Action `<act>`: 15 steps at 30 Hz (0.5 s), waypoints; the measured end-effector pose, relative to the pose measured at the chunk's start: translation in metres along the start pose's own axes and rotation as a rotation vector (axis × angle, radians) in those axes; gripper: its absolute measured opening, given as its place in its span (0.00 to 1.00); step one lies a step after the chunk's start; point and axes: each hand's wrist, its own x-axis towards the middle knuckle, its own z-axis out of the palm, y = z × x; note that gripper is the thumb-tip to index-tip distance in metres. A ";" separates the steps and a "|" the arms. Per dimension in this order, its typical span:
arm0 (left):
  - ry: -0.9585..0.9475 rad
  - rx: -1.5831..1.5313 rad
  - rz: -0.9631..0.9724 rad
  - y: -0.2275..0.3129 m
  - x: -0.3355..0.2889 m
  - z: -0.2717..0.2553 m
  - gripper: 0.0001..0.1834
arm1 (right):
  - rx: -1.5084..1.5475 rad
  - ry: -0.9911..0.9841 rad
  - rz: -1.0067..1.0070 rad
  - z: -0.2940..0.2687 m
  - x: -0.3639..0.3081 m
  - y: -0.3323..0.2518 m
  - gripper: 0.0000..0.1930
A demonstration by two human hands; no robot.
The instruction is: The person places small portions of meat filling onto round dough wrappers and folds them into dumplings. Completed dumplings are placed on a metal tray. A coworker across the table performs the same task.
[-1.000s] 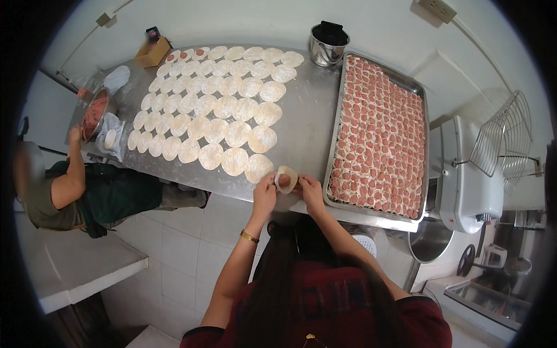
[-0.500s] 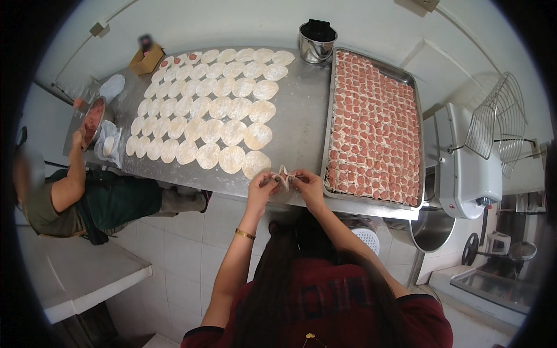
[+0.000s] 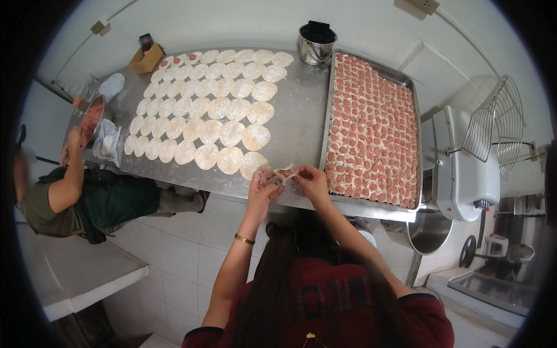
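Observation:
Between my two hands, at the table's near edge, is a filled dumpling wrapper (image 3: 285, 172) with folded pale edges and a bit of reddish filling showing. My left hand (image 3: 263, 185) supports it from the left with curled fingers. The fingers of my right hand (image 3: 313, 184) pinch its right side. Left of my hands, rows of round floured dough wrappers (image 3: 231, 133) lie flat. Close by on the right, a big metal tray (image 3: 325, 139) is packed with open-topped dumplings (image 3: 371, 133) showing pink filling.
At the far left a co-worker (image 3: 67, 191) reaches toward a metal bowl of red meat filling (image 3: 90, 122). A steel pail (image 3: 317, 51) with something black on top stands at the back. Right of the tray are a white machine (image 3: 464, 162), a wire guard (image 3: 493, 122) and a metal bowl (image 3: 430, 231).
The dumpling's upright pinched folds now look wider and more opened. My left hand has turned, its fingers more under the dumpling. The co-worker's hands have shifted back from the meat bowl.

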 end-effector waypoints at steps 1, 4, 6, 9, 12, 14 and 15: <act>-0.009 0.054 0.008 0.000 0.000 0.001 0.10 | -0.028 -0.008 -0.028 -0.002 0.002 0.002 0.13; -0.022 0.209 0.018 -0.010 0.005 -0.008 0.09 | -0.112 -0.065 -0.107 -0.007 0.003 0.001 0.15; -0.025 0.368 0.129 -0.025 0.013 -0.020 0.08 | -0.170 -0.145 -0.153 -0.008 -0.003 -0.014 0.17; -0.042 0.637 0.356 -0.036 0.017 -0.022 0.08 | -0.238 -0.130 -0.220 -0.009 -0.008 -0.014 0.18; -0.050 0.765 0.388 -0.030 0.012 -0.012 0.09 | -0.342 -0.074 -0.271 -0.009 -0.010 -0.013 0.16; -0.043 0.810 0.389 -0.033 0.011 -0.013 0.09 | -0.472 -0.073 -0.353 -0.011 -0.007 -0.007 0.16; -0.024 0.806 0.343 -0.035 0.011 -0.013 0.10 | -0.536 -0.072 -0.395 -0.011 -0.004 -0.006 0.16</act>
